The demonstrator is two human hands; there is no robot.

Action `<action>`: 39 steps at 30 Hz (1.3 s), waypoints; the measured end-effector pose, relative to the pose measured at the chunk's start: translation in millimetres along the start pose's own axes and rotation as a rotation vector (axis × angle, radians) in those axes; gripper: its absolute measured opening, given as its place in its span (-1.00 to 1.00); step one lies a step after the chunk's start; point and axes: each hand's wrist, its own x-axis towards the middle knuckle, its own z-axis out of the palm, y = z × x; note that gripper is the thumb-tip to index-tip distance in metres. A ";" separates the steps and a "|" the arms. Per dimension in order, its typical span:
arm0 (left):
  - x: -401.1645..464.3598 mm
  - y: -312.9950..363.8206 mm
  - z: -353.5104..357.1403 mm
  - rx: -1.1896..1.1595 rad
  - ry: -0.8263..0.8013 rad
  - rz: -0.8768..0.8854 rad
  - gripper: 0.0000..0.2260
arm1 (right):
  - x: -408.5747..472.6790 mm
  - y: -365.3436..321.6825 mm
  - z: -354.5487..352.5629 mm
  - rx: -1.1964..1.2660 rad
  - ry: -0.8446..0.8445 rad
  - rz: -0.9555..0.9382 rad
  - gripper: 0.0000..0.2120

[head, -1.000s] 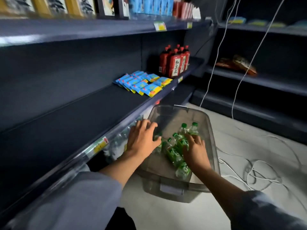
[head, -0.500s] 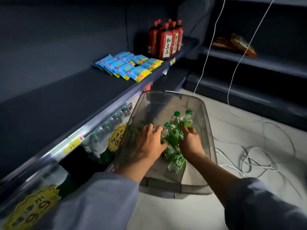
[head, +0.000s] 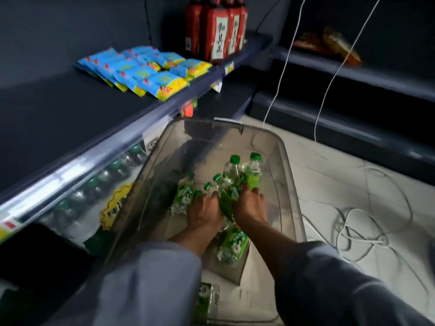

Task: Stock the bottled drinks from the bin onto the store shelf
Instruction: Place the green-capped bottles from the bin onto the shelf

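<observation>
A clear plastic bin (head: 292, 184) stands on the floor beside the shelving. Inside lie several small clear bottles with green caps and green labels (head: 233, 245); two more (head: 251, 172) stand upright at the far side. Both hands are down in the pile. My left hand (head: 203, 214) closes over a bottle near another bottle (head: 182, 196) lying to its left. My right hand (head: 248, 207) wraps around bottles at the base of the upright pair. The dark store shelf (head: 70, 109) runs along the left, with a lower shelf of green-capped bottles (head: 113, 170) beneath it.
Blue and yellow snack packets (head: 146, 71) and red bottles (head: 216, 29) sit on the shelf's far part. White cables (head: 353, 229) coil on the floor right of the bin and hang from above. More dark shelving (head: 376, 78) stands to the right.
The view has tilted down toward the bin. Both hands have moved deeper and closer together into the bottle pile, and their fingers have closed on bottles.
</observation>
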 end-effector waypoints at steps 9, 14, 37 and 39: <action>17.3 -1.9 50.7 -0.039 0.032 -0.116 -0.73 | 14.3 5.9 28.8 -0.152 0.022 0.001 -0.47; 19.8 -1.7 53.9 -0.042 0.067 -0.105 -0.73 | 10.2 0.5 27.7 -0.206 -0.041 -0.035 -0.44; -68.5 5.3 -100.6 -1.240 -0.583 -0.412 -0.68 | -86.0 -12.3 -105.5 0.431 0.119 0.022 0.10; -83.0 6.0 -117.1 -1.337 -0.446 -0.281 -0.67 | -99.4 -23.2 -121.2 0.489 0.149 0.004 0.04</action>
